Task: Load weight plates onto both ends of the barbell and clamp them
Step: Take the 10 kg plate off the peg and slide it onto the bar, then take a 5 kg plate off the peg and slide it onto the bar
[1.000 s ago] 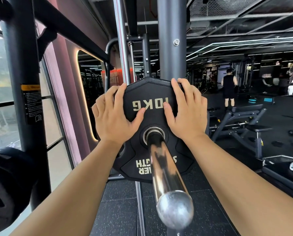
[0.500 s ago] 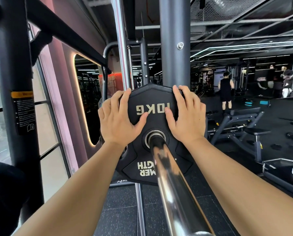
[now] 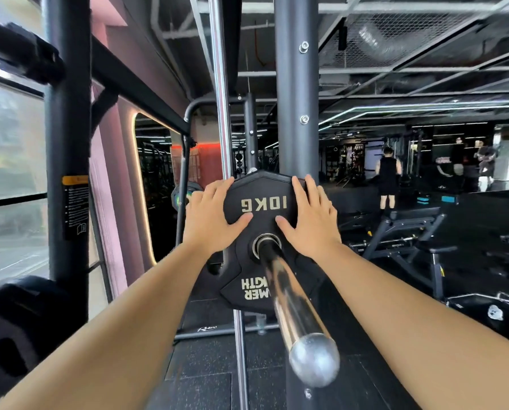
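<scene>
A black 10KG weight plate (image 3: pixel 262 223) sits on the chrome barbell sleeve (image 3: pixel 288 300), far along it, close to the dark rack upright (image 3: pixel 296 108). The sleeve's rounded end (image 3: pixel 313 358) points toward me. My left hand (image 3: pixel 210 217) lies flat on the plate's upper left face, fingers spread and reaching its rim. My right hand (image 3: pixel 312 220) presses flat on the upper right face in the same way. Both arms are stretched out. No clamp is in view.
A rack post with a warning label (image 3: pixel 68 161) stands at the left, with stored black plates (image 3: pixel 13 329) low beside it. A weight bench (image 3: pixel 407 241) stands to the right. A person (image 3: pixel 387 179) stands far back on the gym floor.
The plate has slid farther along the sleeve toward the rack, with both palms staying on it. More of the bare sleeve and its end show now.
</scene>
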